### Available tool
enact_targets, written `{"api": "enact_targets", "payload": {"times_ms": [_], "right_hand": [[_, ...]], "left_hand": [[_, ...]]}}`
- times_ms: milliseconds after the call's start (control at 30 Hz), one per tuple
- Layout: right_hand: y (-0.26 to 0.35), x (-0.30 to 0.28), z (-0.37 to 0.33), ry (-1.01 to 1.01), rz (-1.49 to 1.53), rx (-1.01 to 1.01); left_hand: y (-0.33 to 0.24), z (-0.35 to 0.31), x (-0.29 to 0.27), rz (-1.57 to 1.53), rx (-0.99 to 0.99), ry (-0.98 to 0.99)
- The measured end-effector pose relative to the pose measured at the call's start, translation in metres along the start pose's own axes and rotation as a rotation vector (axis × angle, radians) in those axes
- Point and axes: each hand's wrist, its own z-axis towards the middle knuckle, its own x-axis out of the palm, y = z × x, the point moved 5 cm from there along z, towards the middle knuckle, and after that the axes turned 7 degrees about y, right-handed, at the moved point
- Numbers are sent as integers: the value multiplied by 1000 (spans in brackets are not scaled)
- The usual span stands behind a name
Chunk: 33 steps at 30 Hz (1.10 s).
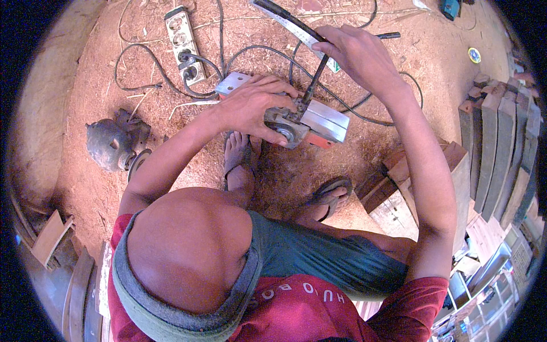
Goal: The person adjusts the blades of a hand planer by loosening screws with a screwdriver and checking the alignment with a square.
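An electric planer [332,126] lies on the ground in front of my feet, its silver sole plates facing up and orange body showing below. My left hand [250,105] is spread over its middle, fingers and thumb gripping around the cutter section. With bent fingers, my right hand [359,57] grips a black rod-shaped wrench [315,82] from above. The wrench slants down to the planer's middle, beside my left fingertips. A dark bar with a pale strip [290,21] extends up-left from my right fingers; whether it joins the wrench, I cannot tell.
A white power strip [185,45] with plugged-in cords lies far left. Black cables [256,48] loop around the planer. A dark round machine [108,142] sits left of my arm. Stacked timber [496,148] stands at the right. Wood shavings cover the ground.
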Motion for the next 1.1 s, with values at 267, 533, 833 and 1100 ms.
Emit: {"api": "enact_targets", "payload": {"times_ms": [267,533,833,1100], "right_hand": [[3,0,3,-1,-4,48],[5,2,8,69,-79,84],[12,0,11,62,-132,52],[18,-29,7,-28,-73,77]], "left_hand": [[-2,1,-1,9,-9,43],[-1,1,-1,9,9,-5],[0,1,0,4,17,-10],[0,1,0,-10,31,15]]}}
